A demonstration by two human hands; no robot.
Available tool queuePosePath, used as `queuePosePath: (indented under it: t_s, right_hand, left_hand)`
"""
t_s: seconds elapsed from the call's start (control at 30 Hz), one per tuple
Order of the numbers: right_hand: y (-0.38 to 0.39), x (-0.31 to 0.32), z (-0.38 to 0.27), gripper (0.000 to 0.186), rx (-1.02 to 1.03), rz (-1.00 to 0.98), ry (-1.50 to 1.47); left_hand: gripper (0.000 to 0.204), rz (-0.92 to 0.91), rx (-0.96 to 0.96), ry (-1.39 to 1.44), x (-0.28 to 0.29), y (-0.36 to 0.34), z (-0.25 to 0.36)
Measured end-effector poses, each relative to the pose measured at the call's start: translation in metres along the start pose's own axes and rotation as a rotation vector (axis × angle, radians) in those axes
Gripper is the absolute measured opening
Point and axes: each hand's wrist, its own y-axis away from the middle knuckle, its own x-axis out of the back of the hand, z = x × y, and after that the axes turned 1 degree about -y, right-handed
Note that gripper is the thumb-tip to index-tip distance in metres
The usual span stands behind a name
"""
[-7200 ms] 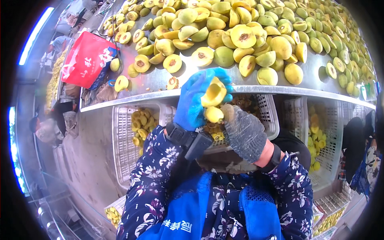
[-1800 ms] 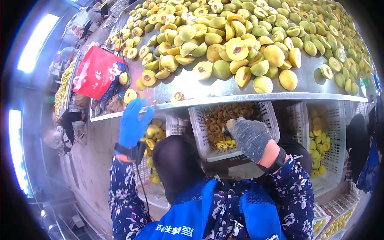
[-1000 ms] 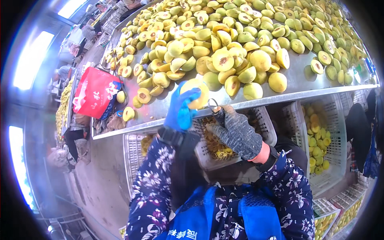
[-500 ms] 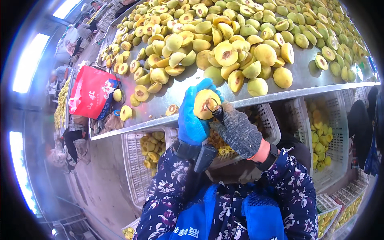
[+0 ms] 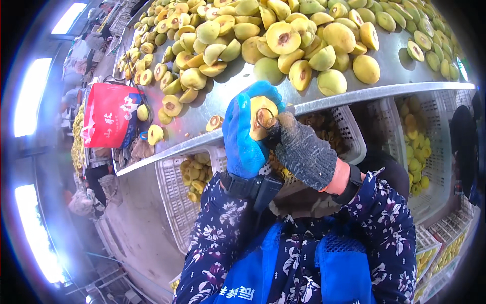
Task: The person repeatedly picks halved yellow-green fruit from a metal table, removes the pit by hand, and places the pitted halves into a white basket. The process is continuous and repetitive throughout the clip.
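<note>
My left hand (image 5: 239, 139), in a blue rubber glove, is closed round a halved yellow peach (image 5: 260, 107) with its cut face toward my right hand. My right hand (image 5: 308, 154), in a grey knitted glove, grips a small pitting tool (image 5: 273, 133) with a dark handle. Its thin curved loop lies against the peach's brown centre; how deep it goes I cannot tell. Both hands are over the near edge of the metal table (image 5: 364, 94). Many peach halves (image 5: 283, 38) lie piled beyond them, some cut side up with brown centres showing.
A red bag (image 5: 110, 114) stands at the table's left end. Below the edge are white plastic crates: one with peach halves (image 5: 191, 175) at left, one with brownish pieces (image 5: 329, 133) in the middle, another with yellow-green halves (image 5: 416, 157) at right.
The peach half has turned in my left hand, its cut face now tilting more to the right. The tool's loop has shifted over the brown centre. The whole view has swung slightly.
</note>
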Motion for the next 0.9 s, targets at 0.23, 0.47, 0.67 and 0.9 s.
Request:
queuePosePath:
  t_s: [0.23,0.47,0.67,0.9]
  right_hand:
    - [0.004,-0.012,0.001,0.030,-0.025,-0.003,-0.101]
    - [0.015,-0.006,0.003,0.044,0.061,-0.053,-0.082]
    - [0.026,-0.001,0.000,0.046,0.062,-0.114,-0.202]
    - [0.028,0.008,-0.012,0.045,-0.163,-0.312,-0.411]
  left_hand:
    - [0.031,0.039,0.003,-0.011,0.005,0.009,-0.009]
    - [0.038,-0.135,0.046,-0.065,0.020,0.006,-0.011]
    - [0.037,-0.279,0.313,0.300,0.025,0.005,0.000]
    - [0.037,-0.405,0.352,0.299,0.033,0.003,0.001]
